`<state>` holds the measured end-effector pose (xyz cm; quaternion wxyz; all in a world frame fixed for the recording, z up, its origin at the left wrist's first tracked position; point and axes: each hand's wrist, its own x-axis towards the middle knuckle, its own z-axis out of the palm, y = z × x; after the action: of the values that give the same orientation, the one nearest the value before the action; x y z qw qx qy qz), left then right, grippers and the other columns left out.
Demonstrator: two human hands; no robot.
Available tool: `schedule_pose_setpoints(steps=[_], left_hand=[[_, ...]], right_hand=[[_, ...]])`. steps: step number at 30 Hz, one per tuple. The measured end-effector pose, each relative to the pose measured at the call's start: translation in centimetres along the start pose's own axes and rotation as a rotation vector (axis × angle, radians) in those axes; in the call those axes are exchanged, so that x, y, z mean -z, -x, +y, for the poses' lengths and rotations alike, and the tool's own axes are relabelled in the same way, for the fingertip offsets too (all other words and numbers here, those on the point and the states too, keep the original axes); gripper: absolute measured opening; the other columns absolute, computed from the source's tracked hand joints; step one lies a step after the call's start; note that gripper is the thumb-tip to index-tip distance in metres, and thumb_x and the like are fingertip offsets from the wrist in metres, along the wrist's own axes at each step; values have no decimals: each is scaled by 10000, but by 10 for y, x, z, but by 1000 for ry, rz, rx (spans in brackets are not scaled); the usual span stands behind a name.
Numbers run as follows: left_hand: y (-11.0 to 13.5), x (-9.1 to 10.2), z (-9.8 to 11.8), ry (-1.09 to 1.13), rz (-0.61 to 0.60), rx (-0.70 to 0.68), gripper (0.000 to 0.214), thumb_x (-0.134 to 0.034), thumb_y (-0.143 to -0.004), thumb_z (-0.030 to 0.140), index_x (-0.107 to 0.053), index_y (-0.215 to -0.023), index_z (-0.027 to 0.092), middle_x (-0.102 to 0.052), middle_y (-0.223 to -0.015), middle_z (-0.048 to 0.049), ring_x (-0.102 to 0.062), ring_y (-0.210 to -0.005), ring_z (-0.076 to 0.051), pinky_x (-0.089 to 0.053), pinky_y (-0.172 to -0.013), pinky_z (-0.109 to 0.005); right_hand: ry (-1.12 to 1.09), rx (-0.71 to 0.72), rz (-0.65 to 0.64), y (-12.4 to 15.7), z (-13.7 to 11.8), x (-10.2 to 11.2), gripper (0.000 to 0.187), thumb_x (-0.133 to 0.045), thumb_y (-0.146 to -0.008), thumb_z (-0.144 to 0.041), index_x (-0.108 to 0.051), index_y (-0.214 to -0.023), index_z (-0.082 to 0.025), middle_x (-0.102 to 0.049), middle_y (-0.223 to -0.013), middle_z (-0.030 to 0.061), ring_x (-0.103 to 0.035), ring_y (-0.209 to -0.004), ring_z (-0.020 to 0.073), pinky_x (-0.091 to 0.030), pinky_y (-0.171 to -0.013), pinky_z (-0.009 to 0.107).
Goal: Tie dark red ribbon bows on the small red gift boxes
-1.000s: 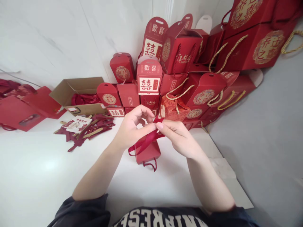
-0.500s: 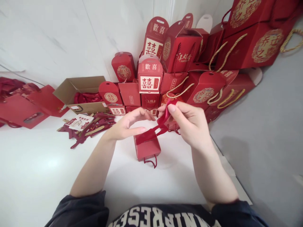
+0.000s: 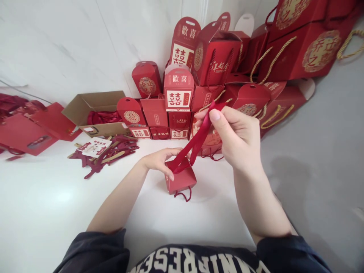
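Right hand (image 3: 239, 138) pinched a red satin ribbon (image 3: 201, 137); the part-spread left hand (image 3: 157, 161) clasped a gift box (image 3: 182, 181), some fingertips hidden.

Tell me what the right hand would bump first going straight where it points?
The right hand would probably meet the stacked red gift boxes, perhaps a double-happiness one; depth is unclear.

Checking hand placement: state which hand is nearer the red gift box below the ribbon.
Left: the left hand touches the red gift box at its left; the right hand holds the ribbon above, rightward.
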<state>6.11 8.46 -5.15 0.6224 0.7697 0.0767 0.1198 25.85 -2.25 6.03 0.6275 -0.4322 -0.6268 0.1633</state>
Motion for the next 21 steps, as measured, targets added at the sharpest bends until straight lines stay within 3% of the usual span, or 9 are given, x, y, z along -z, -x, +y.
schedule_pose_setpoints(steps=[6, 15, 21], left_hand=[[-6, -9, -18, 86, 86, 22, 629, -896, -502, 255, -560, -1028, 175, -606, -1155, -107, -594, -1046, -253, -462, -890, -342], [-10, -16, -7, -82, 75, 91, 625, -865, -577, 270, -575, -1120, 164, -612, -1117, -108, -588, -1061, -259, -441, -945, -376], [-7, -15, -13, 58, 69, 79, 581, -843, -616, 244, -613, -1141, 150, -645, -1129, -140, -604, -1072, -273, -466, -925, -387]], right_hand=[[9, -4, 25, 2, 2, 2, 323, -458, -960, -427, -715, -920, -235, -647, -755, 5, -642, -757, 151, -518, -629, 269], [18, 50, 103, -3, 4, 6, 275, -467, -971, -319, -718, -895, -237, -652, -759, -10, -640, -757, 133, -510, -698, 272], [54, 82, 102, -4, 8, 9, 300, -444, -979, -344, -717, -913, -238, -669, -790, -5, -662, -833, 156, -518, -742, 294]])
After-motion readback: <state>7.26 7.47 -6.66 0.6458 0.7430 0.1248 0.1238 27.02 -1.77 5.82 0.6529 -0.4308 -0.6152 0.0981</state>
